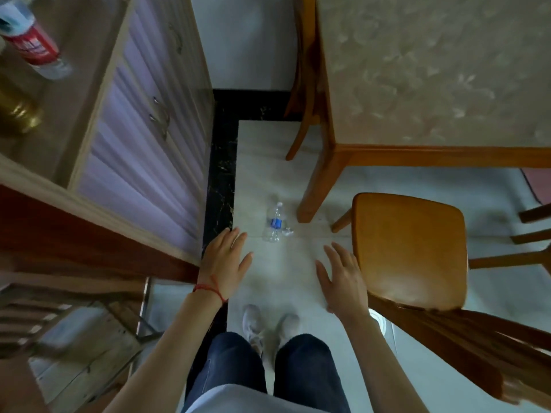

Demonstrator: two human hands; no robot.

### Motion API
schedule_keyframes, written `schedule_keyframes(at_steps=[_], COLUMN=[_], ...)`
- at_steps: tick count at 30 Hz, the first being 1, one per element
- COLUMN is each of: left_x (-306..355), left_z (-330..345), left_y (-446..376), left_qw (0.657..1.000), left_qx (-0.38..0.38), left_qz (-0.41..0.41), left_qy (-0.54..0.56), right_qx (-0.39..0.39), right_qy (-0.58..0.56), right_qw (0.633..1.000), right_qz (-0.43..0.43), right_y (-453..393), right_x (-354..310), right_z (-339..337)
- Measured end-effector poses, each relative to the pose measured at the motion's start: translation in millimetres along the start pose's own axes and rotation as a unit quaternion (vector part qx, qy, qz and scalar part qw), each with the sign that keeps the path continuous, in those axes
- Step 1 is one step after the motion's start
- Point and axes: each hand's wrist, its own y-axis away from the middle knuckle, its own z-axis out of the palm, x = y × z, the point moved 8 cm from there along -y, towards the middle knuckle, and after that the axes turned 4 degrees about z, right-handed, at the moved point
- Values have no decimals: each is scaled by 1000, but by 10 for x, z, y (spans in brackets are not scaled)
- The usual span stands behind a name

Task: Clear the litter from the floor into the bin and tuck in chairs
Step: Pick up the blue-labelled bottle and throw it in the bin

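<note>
An empty clear plastic bottle (275,223) with a blue label lies on the pale tiled floor, close to the table leg (316,186). A small crumpled scrap (288,233) lies beside it. A wooden chair (410,251) stands at the right, pulled out from the table (432,70), its seat showing. My left hand (225,262) hangs above the floor with fingers straight, holding nothing, just short of the bottle. My right hand (343,278) is spread flat beside the chair seat's left edge and also holds nothing.
A cabinet with ribbed purple doors (143,138) lines the left side, with a red-labelled bottle (32,43) and a brass object (18,108) on top. A second chair (304,84) is tucked at the table's far end. A wooden rack (74,323) stands at lower left.
</note>
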Motion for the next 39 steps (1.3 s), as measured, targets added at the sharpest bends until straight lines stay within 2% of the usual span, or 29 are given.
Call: schedule_keyframes(at_steps=[9, 21, 27, 39], left_x=[-157, -540, -959, -1564], left_z=[245, 1089, 1781, 3498], left_y=[-817, -1825, -2297, -3085], left_qw=[1000, 998, 997, 995], left_qx=[-17, -42, -46, -39], left_qz=[-17, -24, -8, 3], left_qy=[6, 36, 69, 95], right_qx=[-33, -70, -57, -2], right_qy=[-17, 12, 12, 54], right_qw=[999, 997, 998, 997], right_qz=[13, 19, 31, -48], right_y=[-850, -1782, -2177, -2875], right_x=[161, 597, 867, 1603], right_z=[372, 1211, 2017, 3509])
